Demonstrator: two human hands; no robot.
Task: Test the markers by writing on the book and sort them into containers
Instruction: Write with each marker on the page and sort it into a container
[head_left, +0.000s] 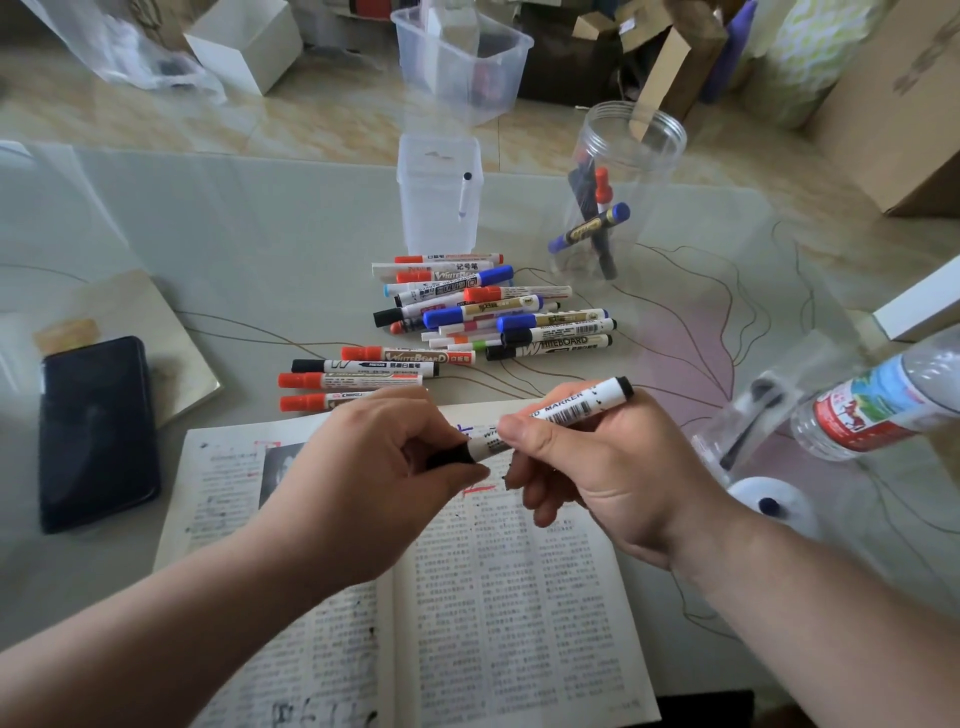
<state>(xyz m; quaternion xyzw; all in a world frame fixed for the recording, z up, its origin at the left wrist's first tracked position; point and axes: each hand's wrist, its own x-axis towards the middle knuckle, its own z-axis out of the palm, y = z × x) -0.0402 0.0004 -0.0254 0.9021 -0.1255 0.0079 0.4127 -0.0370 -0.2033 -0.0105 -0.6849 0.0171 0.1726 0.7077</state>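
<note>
Glass-topped surface (208, 218) in front of me, tiled floor and cardboard boxes behind it. Both hands meet at centre over the open book (493, 597). My right hand (587, 467) grips the white barrel of a whiteboard marker (566, 410), fingers curled round it, the marker tilted with its black tail up toward 2 o'clock. My left hand (384, 467) pinches the black cap (449, 457) at the marker's lower end; I can't tell whether the cap is seated or just off. The book lies flat under the hands, its printed pages showing red, blue and black scribbles.

Pile of markers (483, 312) at 12 o'clock just past the book, with red, blue and black caps, mostly lying sideways. Beyond it at 12, a square container (439, 192), upright, one marker inside. Round jar (618, 192) at 1 o'clock, upright, with blue, red and black markers leaning in it. Phone (96, 431) at 9 o'clock, screen dark. Water bottle (883, 405) at 3 o'clock, appears tilted.
</note>
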